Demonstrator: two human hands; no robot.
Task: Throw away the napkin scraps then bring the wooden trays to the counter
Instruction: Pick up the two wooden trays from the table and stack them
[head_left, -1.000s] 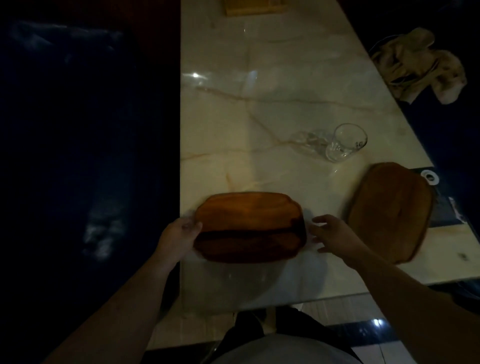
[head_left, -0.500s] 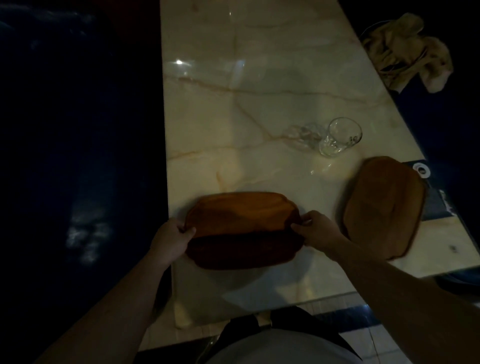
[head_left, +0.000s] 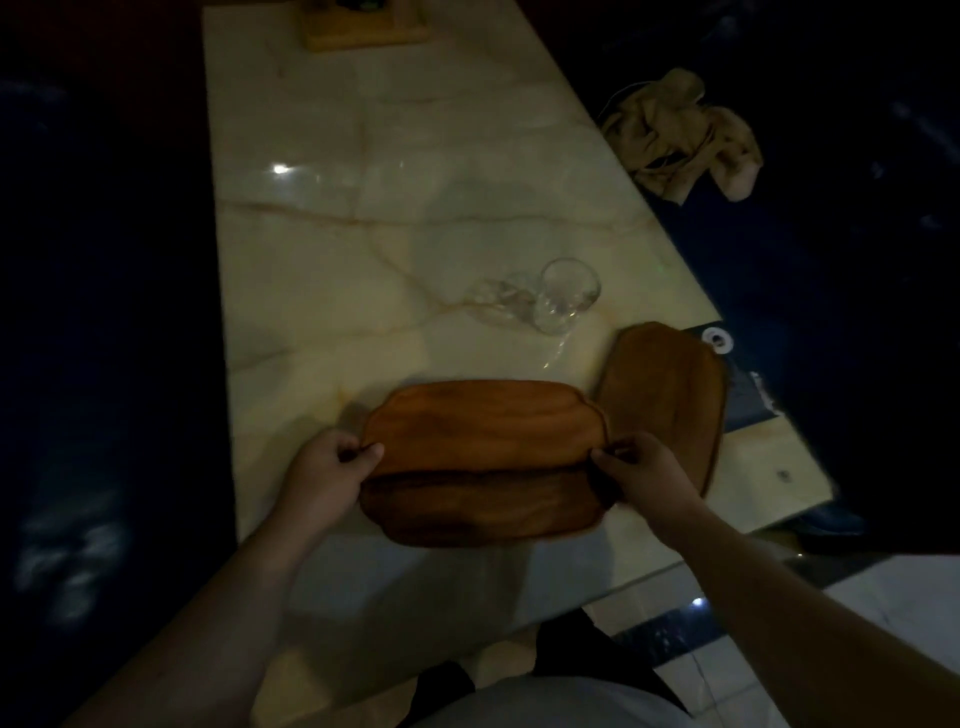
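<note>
A wide brown wooden tray (head_left: 483, 457) is held over the near end of the marble table (head_left: 363, 234). My left hand (head_left: 332, 473) grips its left edge and my right hand (head_left: 644, 478) grips its right edge. The tray's right end overlaps a second wooden tray (head_left: 670, 384), which lies flat near the table's right edge. No napkin scraps are visible.
A clear glass (head_left: 563, 301) lies on its side behind the trays. A crumpled beige cloth (head_left: 680, 135) rests on the dark seat to the right. A light wooden holder (head_left: 363, 26) stands at the table's far end. Dark seating flanks both sides.
My right hand closed on the tray's right edge. Both hands have shifted the tray rightward until it overlaps the second tray.
</note>
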